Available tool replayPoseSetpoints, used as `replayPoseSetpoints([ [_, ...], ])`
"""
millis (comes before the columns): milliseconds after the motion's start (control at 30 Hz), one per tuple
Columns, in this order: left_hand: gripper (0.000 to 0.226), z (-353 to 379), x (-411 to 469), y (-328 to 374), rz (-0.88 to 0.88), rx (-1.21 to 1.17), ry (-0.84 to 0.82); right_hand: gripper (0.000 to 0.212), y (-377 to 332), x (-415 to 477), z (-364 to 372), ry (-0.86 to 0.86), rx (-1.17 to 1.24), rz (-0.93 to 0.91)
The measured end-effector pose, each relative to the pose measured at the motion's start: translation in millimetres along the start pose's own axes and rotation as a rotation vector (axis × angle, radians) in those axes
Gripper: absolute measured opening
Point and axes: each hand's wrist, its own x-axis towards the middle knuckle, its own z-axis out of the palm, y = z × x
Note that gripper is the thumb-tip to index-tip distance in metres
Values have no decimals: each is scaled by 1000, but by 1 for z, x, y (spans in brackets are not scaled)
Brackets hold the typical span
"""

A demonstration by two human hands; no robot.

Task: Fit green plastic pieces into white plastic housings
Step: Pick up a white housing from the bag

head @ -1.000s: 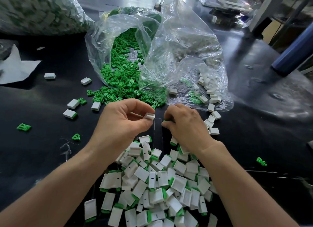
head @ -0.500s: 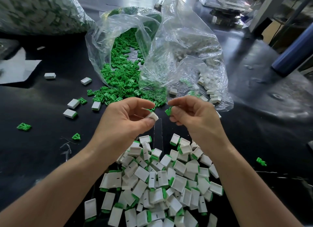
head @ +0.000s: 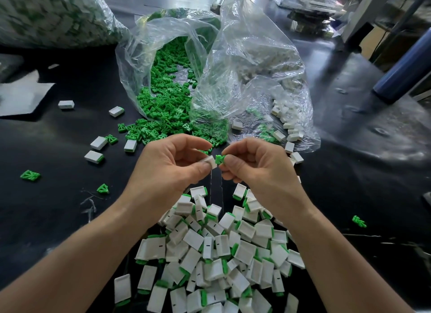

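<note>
**Green piece lined up right at the end of the housing**

So the green piece [head: 219, 159] is up in the air about mid-view, over the table, pinched between the thumb and forefinger of the right hand [head: 254, 170]. Only its left part sticks out past the fingertips. As far as I can make out, its long axis runs roughly left-right, with the free end pointing left at the white housing [head: 210, 161].

That one's in the left hand [head: 170, 165], gripped between the thumb and curled fingers. Just its right end pokes out, tilted a bit up and to the right, facing the green piece. The two parts are just beside each other, and honestly I can't tell if they're touching. The rest of the fingers on both hands are curled in.

Below the wrists there's a pile of housings [head: 217, 249] with green ends showing, lying every which way on the black table [head: 58, 207].

Past the hands, a clear bag [head: 130, 63] lies on its side with spilled green pieces [head: 161, 126] running out of its mouth toward the hands. A second clear bag [head: 245, 44] just to its right holds white housings, with some scattered at its near edge.

Off to the left are a few loose housings [head: 98, 143] and a stray green bit [head: 30, 175].
</note>
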Motion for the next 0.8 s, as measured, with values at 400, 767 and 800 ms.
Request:
replayPoseSetpoints([
  [400,28,0,-1,0,-8,-29,-39,17,0,-2,2,-65,-129,31],
  [767,35,-3,-1,2,11,3,-82,30,-3,-6,2,-140,-398,-62],
  [800,36,-3,-1,2,18,8,-92,29,-3,-6,2,-147,-420,-81],
])
